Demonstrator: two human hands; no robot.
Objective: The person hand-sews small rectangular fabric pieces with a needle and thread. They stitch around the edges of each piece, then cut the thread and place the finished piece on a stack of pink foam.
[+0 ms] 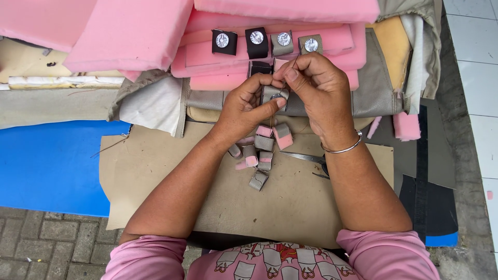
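Note:
My left hand (248, 103) pinches a small grey fabric piece with a round metal disc (274, 95) between thumb and fingers. My right hand (317, 85) is closed just above it, fingertips pinching something thin, likely a needle and thread, right at the piece. A silver bangle (343, 148) circles my right wrist. Below my hands lie several small grey fabric loops stuffed with pink foam (264, 148) on a tan leather sheet (155, 171). Several finished fabric squares with metal discs (257, 41) rest in a row on pink foam slabs (228, 54) ahead.
Scissors (306, 157) lie partly under my right forearm. Thick pink foam blocks (129, 31) are stacked at the back. A blue mat (46, 161) lies at the left, over paving bricks (46, 243). Grey fabric (376, 88) and dark sheets (430, 202) sit to the right.

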